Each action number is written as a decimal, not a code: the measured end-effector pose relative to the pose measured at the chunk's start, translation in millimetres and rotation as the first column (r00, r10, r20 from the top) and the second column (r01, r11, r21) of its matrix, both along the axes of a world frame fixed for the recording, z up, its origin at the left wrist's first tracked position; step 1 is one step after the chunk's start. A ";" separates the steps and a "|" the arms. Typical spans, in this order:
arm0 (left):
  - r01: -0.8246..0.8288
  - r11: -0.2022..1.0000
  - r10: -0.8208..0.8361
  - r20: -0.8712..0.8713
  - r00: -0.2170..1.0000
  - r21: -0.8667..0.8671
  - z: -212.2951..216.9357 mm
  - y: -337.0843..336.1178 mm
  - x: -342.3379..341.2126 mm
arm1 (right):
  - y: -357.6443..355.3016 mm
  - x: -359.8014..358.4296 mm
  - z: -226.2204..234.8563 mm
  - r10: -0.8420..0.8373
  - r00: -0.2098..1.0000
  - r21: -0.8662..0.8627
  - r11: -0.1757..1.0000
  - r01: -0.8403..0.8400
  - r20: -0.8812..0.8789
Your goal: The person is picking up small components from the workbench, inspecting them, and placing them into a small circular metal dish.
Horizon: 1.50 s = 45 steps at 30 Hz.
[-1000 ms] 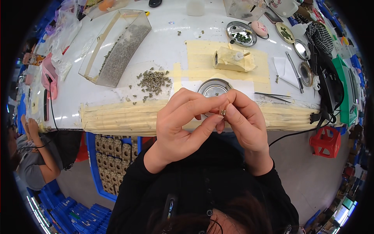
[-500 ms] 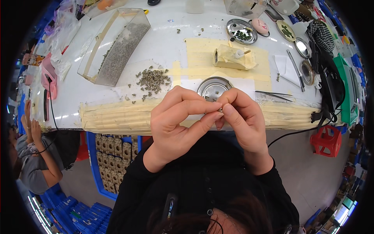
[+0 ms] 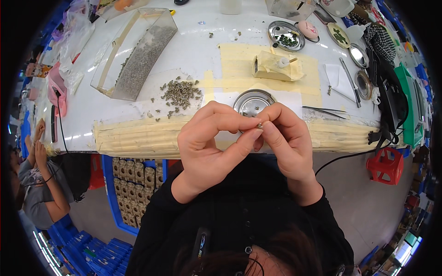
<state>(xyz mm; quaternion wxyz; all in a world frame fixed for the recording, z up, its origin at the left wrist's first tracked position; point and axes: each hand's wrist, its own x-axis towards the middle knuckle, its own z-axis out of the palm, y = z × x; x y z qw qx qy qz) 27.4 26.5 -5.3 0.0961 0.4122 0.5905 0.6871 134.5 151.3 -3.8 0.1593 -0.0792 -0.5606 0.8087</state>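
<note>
My left hand (image 3: 214, 147) and my right hand (image 3: 290, 145) meet over the table's front edge, fingertips pinched together. Between them is a tiny grey-green piece (image 3: 259, 125), mostly covered by the fingers; its exact kind is too small to make out. Just beyond the fingers lies a round metal dish (image 3: 252, 97) with a few small bits in it. To the left of my hands, a loose pile of small grey-green pieces (image 3: 178, 95) is spread on the table, and those look similar to the held one.
A clear bin of grey granules (image 3: 142, 60) stands far left. Beyond the dish sits a tape-covered block (image 3: 271, 66). Tweezers (image 3: 324, 111) lie right of my hands, near a white paper (image 3: 338, 78). Below the table are a blue crate (image 3: 113, 202) and red stool (image 3: 386, 166). Another person sits at left.
My fingertips have shifted slightly around the tiny piece, which shows a little more now. At the left, the other person's hands have moved.
</note>
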 end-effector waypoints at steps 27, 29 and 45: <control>0.011 0.999 -0.009 0.038 0.999 -0.046 -5.3 4.5 -4.3 | 1.0 -3.6 -6.5 -0.303 0.943 0.453 0.828 0.331 -0.135; 0.008 0.999 -0.008 -0.012 1.000 -0.041 -7.5 4.3 -6.1 | 1.2 -5.9 -7.3 -0.307 0.935 0.473 0.807 0.355 -0.177; 0.028 0.996 -0.050 0.256 0.965 0.089 -13.5 11.0 -11.0 | 74.1 -27.5 21.1 -0.533 0.772 0.899 0.045 0.436 -0.347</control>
